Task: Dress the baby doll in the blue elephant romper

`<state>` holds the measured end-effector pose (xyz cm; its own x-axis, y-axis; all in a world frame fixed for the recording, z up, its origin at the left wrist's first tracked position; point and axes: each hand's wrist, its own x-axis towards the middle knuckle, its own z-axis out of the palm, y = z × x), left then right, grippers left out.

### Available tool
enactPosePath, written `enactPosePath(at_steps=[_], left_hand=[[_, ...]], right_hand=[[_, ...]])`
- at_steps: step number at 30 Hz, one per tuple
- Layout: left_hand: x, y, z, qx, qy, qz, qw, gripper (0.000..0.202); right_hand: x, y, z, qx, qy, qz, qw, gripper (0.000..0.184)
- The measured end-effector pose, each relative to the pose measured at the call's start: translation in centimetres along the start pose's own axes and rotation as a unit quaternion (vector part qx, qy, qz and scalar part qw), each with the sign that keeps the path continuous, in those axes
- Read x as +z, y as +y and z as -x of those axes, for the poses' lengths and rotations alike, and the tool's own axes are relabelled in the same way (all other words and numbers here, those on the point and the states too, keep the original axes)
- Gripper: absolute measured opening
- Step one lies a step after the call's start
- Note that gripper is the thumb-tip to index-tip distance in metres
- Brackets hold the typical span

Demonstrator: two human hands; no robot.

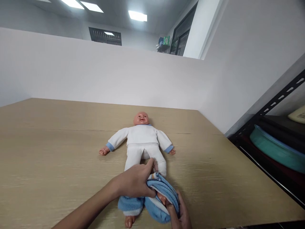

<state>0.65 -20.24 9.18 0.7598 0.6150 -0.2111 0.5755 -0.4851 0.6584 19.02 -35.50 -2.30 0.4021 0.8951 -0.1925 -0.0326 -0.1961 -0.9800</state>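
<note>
A baby doll (142, 136) lies on its back on the wooden table, head away from me, in a white top with blue cuffs. Blue fleecy doll trousers (132, 203) are around its lower legs; one foot sticks out of the leg on my left. My left hand (137, 179) grips the bunched blue cloth by the doll's knee, thumb and fingers closed on it. My right hand (179, 213) holds the other trouser leg around the second foot, which shows partly inside the cloth. Some of my right fingers are hidden behind the fabric.
The wooden table (59, 152) reaches back to a white partition wall (107, 73). To the right stands a black metal shelf (269, 108) holding a turquoise basin (276, 148). The table's near edge lies at the lower right.
</note>
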Motion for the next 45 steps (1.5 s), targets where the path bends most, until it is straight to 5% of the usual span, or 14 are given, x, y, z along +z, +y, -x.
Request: enactPosePath(at_steps=[12,18,21,23,26,29,32,39,45], left_hand=[[0.5,-0.4,2.0,0.054,0.089,0.153,0.983,0.050],[0.9,-0.8,2.1,0.069,0.137,0.142,0.978,0.037],[1.0,-1.4,2.3,0.062,0.166,0.081,0.981,0.015],[0.9,-1.8,2.6,0.079,0.173,0.053,0.980,0.007],[0.5,-2.3,3.6,0.108,0.179,0.036,0.977,0.022],[-0.1,-2.8,4.5,0.102,0.158,0.030,0.982,0.044],[-0.6,-3.4,4.5,0.066,0.151,0.045,0.985,0.039],[-1.2,-6.3,2.8,-0.014,0.251,0.149,0.956,0.045],[-0.3,-9.0,4.5,-0.002,0.167,0.280,0.945,0.042]], right_hand=[[2.0,-2.1,-3.2,-0.097,-0.067,-0.130,0.984,0.066],[0.2,-5.0,-6.1,-0.158,-0.162,-0.025,0.974,0.040],[-0.6,-6.8,-7.4,-0.166,-0.256,0.007,0.952,0.028],[-1.1,-7.6,-7.8,-0.154,-0.318,0.017,0.935,0.028],[-1.7,-8.2,-7.9,-0.145,-0.359,0.044,0.921,0.037],[-1.8,-8.6,-8.4,-0.161,-0.346,0.072,0.922,0.035],[-0.8,-9.0,-10.0,-0.164,-0.306,0.076,0.935,0.036],[3.0,-8.1,-15.2,-0.156,-0.241,0.009,0.958,0.044],[1.8,-4.4,-14.4,-0.088,-0.155,0.085,0.980,0.059]])
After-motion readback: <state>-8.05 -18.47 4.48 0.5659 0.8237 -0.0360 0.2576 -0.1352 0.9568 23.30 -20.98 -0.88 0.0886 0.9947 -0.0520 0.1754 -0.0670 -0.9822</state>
